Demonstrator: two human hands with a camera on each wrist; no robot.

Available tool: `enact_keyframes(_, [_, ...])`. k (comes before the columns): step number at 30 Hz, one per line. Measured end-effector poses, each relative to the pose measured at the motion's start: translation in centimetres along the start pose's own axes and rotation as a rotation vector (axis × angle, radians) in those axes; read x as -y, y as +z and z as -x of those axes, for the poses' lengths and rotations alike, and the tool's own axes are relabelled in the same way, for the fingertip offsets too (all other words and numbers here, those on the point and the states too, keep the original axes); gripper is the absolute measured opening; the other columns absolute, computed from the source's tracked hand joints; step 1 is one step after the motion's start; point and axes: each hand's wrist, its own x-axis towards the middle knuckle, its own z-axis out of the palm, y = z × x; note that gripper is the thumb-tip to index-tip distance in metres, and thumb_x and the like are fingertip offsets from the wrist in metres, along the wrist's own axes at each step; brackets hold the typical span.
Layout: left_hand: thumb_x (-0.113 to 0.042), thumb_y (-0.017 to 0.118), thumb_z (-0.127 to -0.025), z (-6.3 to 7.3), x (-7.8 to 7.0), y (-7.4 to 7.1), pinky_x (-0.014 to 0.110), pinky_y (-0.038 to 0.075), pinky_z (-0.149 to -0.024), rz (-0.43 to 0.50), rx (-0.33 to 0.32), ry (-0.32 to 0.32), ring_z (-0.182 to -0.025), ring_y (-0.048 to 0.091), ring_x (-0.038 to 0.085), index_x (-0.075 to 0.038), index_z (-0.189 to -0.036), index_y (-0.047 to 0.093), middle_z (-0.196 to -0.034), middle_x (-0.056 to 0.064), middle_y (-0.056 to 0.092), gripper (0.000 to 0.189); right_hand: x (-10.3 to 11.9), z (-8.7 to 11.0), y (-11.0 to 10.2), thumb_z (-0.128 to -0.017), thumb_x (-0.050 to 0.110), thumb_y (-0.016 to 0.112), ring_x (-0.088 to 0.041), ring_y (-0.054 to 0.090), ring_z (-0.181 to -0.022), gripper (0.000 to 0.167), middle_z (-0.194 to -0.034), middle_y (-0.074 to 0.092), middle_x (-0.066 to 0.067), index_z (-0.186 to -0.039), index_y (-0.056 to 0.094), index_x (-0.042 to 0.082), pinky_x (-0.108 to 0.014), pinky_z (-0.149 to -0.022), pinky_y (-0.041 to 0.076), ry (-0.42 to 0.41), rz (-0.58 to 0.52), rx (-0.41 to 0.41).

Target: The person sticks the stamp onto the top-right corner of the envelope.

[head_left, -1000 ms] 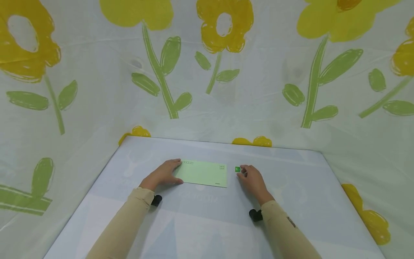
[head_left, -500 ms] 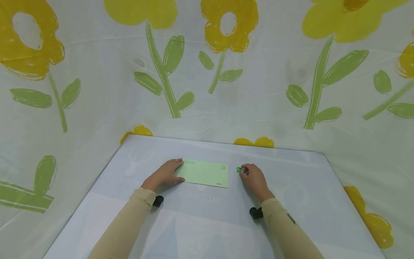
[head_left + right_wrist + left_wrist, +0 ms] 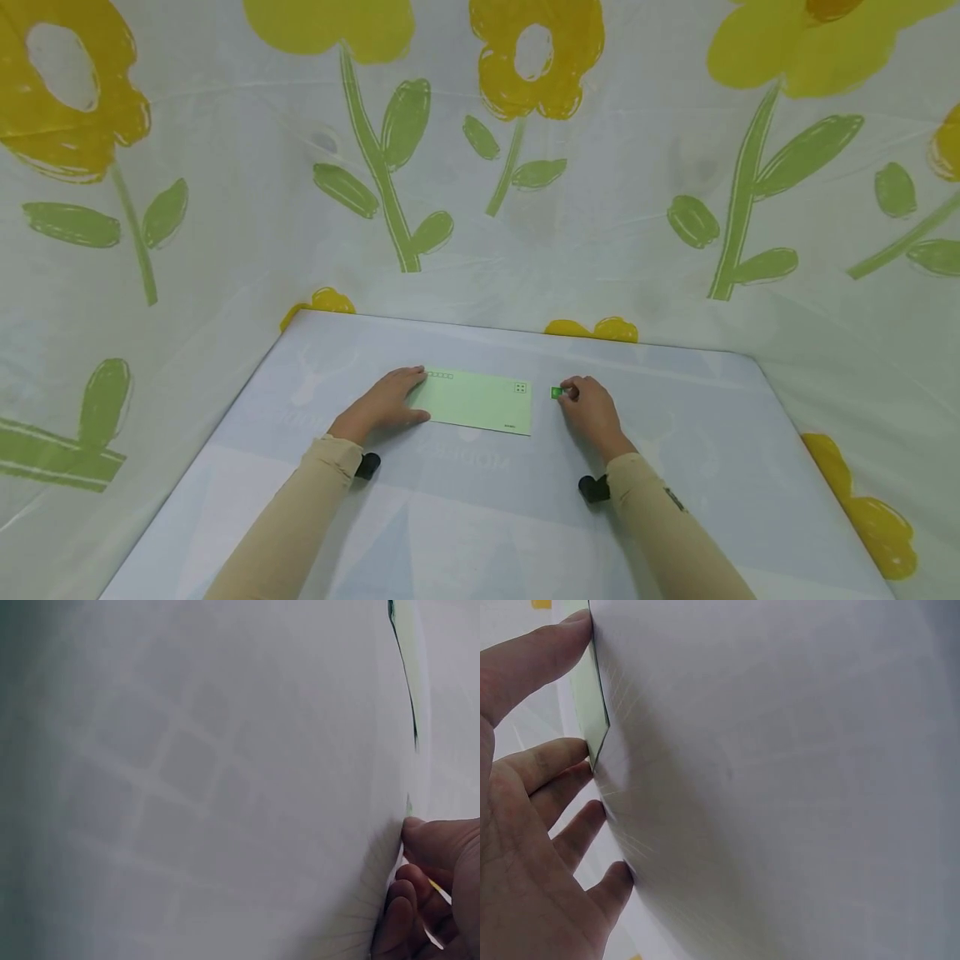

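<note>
A pale green envelope point(image 3: 476, 401) lies flat on the table, with printed boxes at its top left and a small printed square at its top right. My left hand point(image 3: 381, 403) rests on the envelope's left end, thumb and fingers spread. The left wrist view shows the thumb and index fingertip of the left hand point(image 3: 536, 795) at the envelope's edge point(image 3: 592, 697). Just right of the envelope is a small green stamp point(image 3: 556, 392). My right hand point(image 3: 592, 415) pinches the stamp's right edge between thumb and index finger, the other fingers curled. Its fingertips partly hide the stamp.
The white table point(image 3: 480, 533) carries a faint pattern and reaches back to a flower-printed cloth point(image 3: 600, 208) hanging behind and at the sides. A black wrist camera point(image 3: 367, 465) sits under the left wrist, and another black camera point(image 3: 594, 488) under the right.
My right thumb and index finger have come together on the stamp's edge. The left hand stays on the envelope. The whole head view has shifted slightly.
</note>
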Motion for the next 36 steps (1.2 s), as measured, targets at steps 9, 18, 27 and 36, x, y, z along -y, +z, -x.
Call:
enact_keyframes(9, [-0.037,0.079,-0.090,-0.06,-0.07,0.06,0.050,0.021,-0.126,-0.010,0.005,-0.011,-0.152,0.025,0.036,-0.001,-0.154,0.040,-0.164,0.013,0.032,0.083,-0.08,-0.23,0.09,-0.095,0.012,0.070,-0.024,0.054,-0.082,0.018,-0.091,0.058,-0.009,-0.111,0.071,0.003,-0.037,-0.074,0.050,0.006,-0.005,0.007])
enact_keyframes(18, [-0.035,0.079,-0.090,0.16,-0.21,-0.13,0.051,0.022,-0.125,-0.008,0.000,0.002,-0.151,0.026,0.037,0.001,-0.153,0.041,-0.164,0.015,0.032,0.082,0.46,-0.30,-0.23,-0.095,0.009,0.068,-0.024,0.057,-0.086,0.017,-0.094,0.064,-0.009,-0.109,0.070,0.001,-0.038,-0.078,0.052,0.042,-0.061,0.027])
enact_keyframes(27, [-0.036,0.079,-0.090,0.04,-0.17,0.02,0.050,0.021,-0.126,-0.008,0.009,-0.017,-0.152,0.025,0.037,0.000,-0.154,0.041,-0.165,0.014,0.031,0.083,0.66,-0.16,0.03,-0.094,0.007,0.066,-0.024,0.058,-0.086,0.016,-0.094,0.066,-0.009,-0.109,0.069,0.002,-0.037,-0.076,0.052,0.078,-0.114,0.011])
enact_keyframes(36, [-0.035,0.079,-0.090,0.15,-0.15,-0.06,0.051,0.021,-0.125,-0.004,0.005,0.000,-0.152,0.025,0.037,0.001,-0.154,0.041,-0.164,0.015,0.032,0.082,0.64,-0.28,0.18,-0.094,0.006,0.063,-0.023,0.058,-0.085,0.026,-0.096,0.067,-0.008,-0.119,0.068,0.003,-0.035,-0.074,0.052,0.110,-0.135,0.011])
